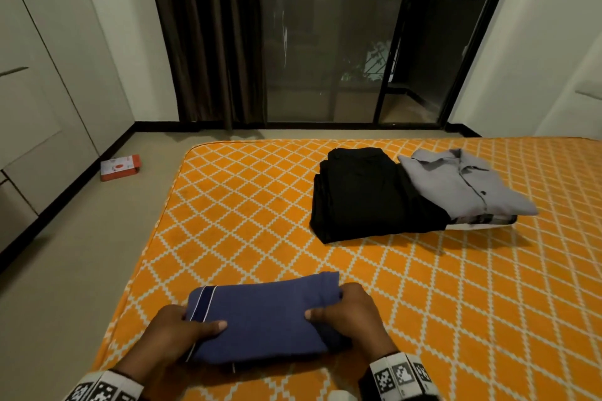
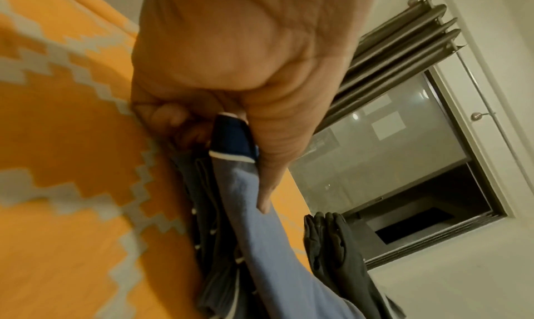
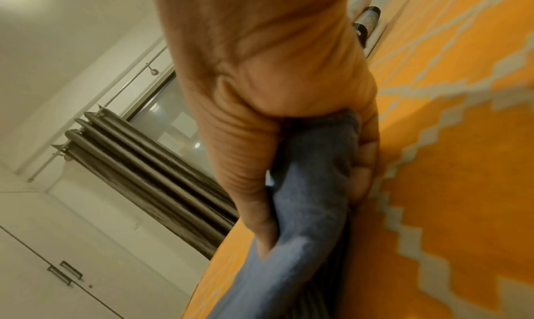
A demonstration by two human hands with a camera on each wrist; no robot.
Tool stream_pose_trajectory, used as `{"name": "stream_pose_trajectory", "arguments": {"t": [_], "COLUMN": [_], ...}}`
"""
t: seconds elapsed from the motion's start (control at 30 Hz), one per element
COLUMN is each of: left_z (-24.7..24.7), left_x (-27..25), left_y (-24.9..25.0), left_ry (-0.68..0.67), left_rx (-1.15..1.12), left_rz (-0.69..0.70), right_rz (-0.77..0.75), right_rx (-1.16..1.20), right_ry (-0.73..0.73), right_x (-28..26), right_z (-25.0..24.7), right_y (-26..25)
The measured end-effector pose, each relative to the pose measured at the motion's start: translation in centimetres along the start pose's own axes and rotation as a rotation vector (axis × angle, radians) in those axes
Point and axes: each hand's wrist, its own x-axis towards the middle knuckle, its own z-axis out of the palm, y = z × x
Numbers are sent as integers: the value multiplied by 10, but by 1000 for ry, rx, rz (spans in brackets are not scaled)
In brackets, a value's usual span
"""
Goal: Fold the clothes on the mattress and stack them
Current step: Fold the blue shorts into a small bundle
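A folded blue garment with a dark stripe and white piping lies near the front edge of the orange mattress. My left hand grips its left end, thumb on top and fingers underneath. My right hand grips the right end the same way. In the left wrist view my left hand pinches the striped edge of the blue garment. In the right wrist view my right hand clamps the blue garment. Farther back lie folded black clothes and a folded grey shirt on a small stack.
An orange and white box lies on the floor left of the mattress. White cupboards line the left wall. A dark curtain and a glass sliding door stand behind the mattress.
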Motion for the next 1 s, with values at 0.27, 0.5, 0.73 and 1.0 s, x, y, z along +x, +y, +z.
{"name": "stream_pose_trajectory", "arguments": {"t": [0.27, 0.5, 0.73, 1.0], "left_z": [-14, -1, 49, 129], "left_x": [-11, -9, 55, 150], "left_y": [20, 89, 214, 301], "left_ry": [-133, -209, -39, 72], "left_rx": [-273, -291, -417, -471], "left_rz": [-107, 108, 329, 404], "right_rz": [47, 67, 32, 51], "right_rx": [396, 512, 798, 818], "right_ry": [-114, -23, 342, 444], "right_x": [3, 6, 76, 207], "right_z": [-14, -78, -152, -250], "right_y": [-2, -6, -49, -65]}}
